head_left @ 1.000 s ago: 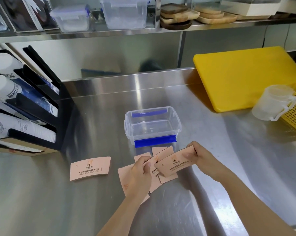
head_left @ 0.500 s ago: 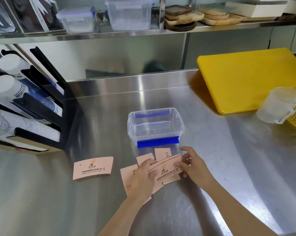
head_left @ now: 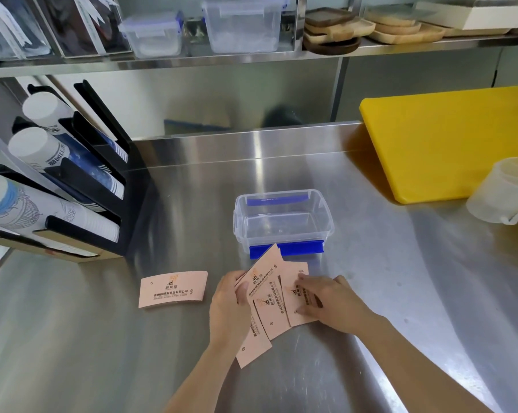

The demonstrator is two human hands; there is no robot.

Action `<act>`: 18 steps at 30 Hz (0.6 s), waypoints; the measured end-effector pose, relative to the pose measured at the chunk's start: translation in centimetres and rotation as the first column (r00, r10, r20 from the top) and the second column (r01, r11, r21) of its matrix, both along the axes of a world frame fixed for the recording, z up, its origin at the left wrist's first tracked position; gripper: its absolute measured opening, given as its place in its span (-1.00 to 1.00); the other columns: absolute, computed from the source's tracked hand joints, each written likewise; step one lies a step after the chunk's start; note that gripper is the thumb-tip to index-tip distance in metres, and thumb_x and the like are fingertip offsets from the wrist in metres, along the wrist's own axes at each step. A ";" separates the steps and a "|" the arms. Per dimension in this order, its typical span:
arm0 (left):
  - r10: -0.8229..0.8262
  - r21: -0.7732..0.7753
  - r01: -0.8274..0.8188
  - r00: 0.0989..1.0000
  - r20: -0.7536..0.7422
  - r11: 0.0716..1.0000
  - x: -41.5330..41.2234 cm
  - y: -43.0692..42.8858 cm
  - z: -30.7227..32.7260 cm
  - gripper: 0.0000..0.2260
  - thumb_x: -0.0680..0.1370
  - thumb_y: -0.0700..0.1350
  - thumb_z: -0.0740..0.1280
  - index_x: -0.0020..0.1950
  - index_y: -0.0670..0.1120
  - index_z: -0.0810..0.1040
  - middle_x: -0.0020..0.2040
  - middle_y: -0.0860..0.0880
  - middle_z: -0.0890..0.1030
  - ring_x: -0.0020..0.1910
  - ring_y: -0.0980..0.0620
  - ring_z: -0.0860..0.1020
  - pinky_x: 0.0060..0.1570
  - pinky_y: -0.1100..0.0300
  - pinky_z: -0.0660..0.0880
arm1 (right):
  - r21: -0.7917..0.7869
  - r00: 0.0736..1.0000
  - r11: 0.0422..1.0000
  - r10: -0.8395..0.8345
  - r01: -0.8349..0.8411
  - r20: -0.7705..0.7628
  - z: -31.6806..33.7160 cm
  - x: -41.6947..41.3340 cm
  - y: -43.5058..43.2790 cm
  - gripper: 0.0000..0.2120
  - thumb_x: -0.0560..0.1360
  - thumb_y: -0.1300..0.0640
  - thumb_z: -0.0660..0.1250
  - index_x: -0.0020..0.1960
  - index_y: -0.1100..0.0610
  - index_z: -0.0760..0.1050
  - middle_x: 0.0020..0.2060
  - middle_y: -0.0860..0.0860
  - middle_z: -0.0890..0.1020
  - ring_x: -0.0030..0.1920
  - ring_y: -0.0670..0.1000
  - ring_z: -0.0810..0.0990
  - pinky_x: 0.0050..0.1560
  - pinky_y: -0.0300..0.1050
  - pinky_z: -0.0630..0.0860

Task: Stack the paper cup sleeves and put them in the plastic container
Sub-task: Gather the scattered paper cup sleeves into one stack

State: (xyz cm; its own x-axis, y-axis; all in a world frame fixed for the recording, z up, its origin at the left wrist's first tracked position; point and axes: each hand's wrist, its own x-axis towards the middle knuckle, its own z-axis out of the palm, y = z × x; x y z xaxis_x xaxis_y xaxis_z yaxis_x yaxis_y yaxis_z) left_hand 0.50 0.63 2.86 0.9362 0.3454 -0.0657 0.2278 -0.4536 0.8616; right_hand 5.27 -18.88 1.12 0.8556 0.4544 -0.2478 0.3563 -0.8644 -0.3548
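Head view, lower middle of the frame: a fan of pink paper sleeves (head_left: 269, 305) lies between two bare hands on the steel counter (head_left: 73, 338). The sleeves overlap loosely, not squared up; their long axes run from lower left toward upper right, and the top one tilts up so its far corner overlaps the blue latch of the clear plastic container (head_left: 283, 217) just behind. Each sleeve carries a small dark logo above a line of Chinese characters, too small to read with certainty.

The left hand (head_left: 229, 308) comes in from the bottom edge, thumb on the upper face of the fan and fingers hidden beneath, clamped on the left side of the sleeves. The right hand (head_left: 326, 299) reaches in from the lower right, palm down, fingers spread flat and pressing on the rightmost sleeve against the counter.

A single sleeve (head_left: 173, 289) lies flat by itself left of the hands, long axis nearly level across the frame, printed face up.

The container sits open and empty in the middle of the frame, its long side facing the camera. At upper right, a yellow cutting board (head_left: 448, 144).
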 end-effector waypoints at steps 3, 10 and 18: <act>-0.003 0.000 0.003 1.000 -0.013 1.000 0.1 0.4 0.2 -0.84 0.57 -0.18 0.16 -0.03 0.07 0.46 -0.02 0.02 0.59 -0.04 0.03 0.55 -0.04 0.03 0.51 | -0.046 0.990 0.998 -0.044 0.050 0.132 1.7 0.4 0.8 -0.78 0.48 -0.04 0.22 0.04 0.05 0.47 0.12 -0.02 0.59 -0.11 -0.01 0.38 -0.13 -0.30 0.26; -0.087 -0.064 0.082 0.994 -0.067 0.995 0.9 1.2 0.8 -0.82 0.55 -0.21 0.21 -0.03 0.02 0.55 -0.09 0.12 0.58 -0.08 0.16 0.55 -0.21 0.29 0.42 | 0.051 0.983 0.993 -0.100 0.108 -0.152 0.6 2.3 1.4 -0.12 0.24 -0.08 0.49 0.44 -0.11 0.11 0.46 -0.10 0.25 0.42 -0.02 0.22 0.35 -0.08 0.06; 0.045 -0.215 -0.061 0.996 -0.077 0.975 1.8 1.8 1.1 -0.87 0.52 -0.24 0.27 -0.03 -0.07 0.57 -0.15 0.08 0.62 -0.19 0.17 0.58 -0.40 0.42 0.48 | 0.014 0.951 0.995 -0.095 0.103 -0.294 0.5 4.3 1.1 -0.52 0.21 0.01 0.51 0.06 0.01 0.41 0.06 -0.06 0.59 0.01 -0.04 0.57 0.08 -0.10 0.54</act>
